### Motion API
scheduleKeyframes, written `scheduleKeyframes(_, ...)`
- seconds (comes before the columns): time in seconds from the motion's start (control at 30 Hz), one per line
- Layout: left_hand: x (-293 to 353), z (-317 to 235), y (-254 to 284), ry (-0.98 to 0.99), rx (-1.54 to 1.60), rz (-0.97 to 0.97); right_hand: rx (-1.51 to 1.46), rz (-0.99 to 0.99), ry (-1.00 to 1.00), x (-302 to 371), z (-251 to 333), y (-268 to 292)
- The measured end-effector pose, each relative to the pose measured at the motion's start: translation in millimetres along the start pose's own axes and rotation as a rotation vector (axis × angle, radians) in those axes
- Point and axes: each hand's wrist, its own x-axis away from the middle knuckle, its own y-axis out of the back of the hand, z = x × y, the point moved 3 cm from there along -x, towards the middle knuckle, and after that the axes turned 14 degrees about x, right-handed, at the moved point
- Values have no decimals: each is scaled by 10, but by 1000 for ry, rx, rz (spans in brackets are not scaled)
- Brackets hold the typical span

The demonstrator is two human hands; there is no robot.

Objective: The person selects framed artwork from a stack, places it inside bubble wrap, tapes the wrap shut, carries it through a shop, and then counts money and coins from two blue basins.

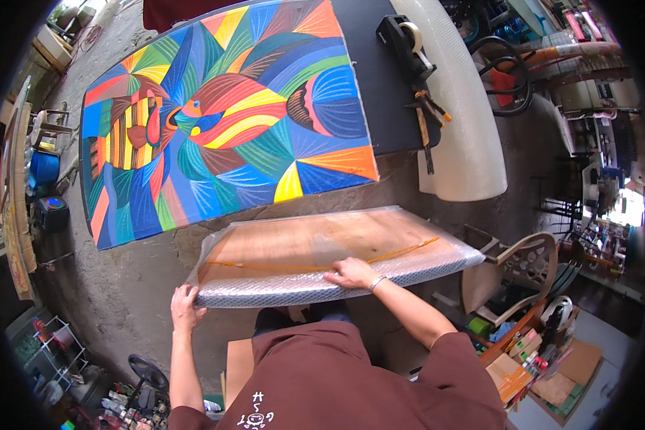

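Bubble-wrapped panel [287,244] is under the right hand [352,274], grip unclear, corner clasped by the left hand [185,308].

a wooden chair [479,282] stands on grey floor [132,287], bright light [631,206] rightward.

A: What's the wrapped panel [294,236] made of?
B: Smooth-looking wood, seen through bubble wrap [265,291]: clear, glossy plastic, pebbled all over.
A: And the big roll [467,154]?
B: Same dimpled plastic, translucent and shiny. The tape dispenser [396,49] beside it looks like hard plastic, the surface [387,122] flat and matt.
A: The painting [236,115]?
B: Canvas, by the look of it, its paint mostly matt.
A: The floor [137,279]?
B: Rough, worn, like bare concrete. The T-shirt [322,373] is soft matt cloth; the bracelet [377,284], shiny metal.
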Motion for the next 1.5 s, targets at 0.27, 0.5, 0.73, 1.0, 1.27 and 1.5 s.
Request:
scheduleKeyframes(0.27,149,-148,-63,139,-63,4,-383,-923,92,227,-756,3059)
scheduleKeyframes(0.5,250,-95,-204,195,-79,16,-730,-635,-377,-529,-2433,4792)
scheduleKeyframes(0.73,59,-248,-126,253,-92,23,-1072,-499,-270,-723,-2666,4775)
scheduleKeyframes(1.0,42,-220,-189,258,-66,63,-399,-1054,-43,-949,-3242,4304)
scheduleKeyframes(1.27,71,-81,102,443,476,28,474,-1467,-122,20,-1792,3615)
scheduleKeyframes(1.5,118,709,-12,674,512,-277,-458,-201,507,-589,1315,1022)
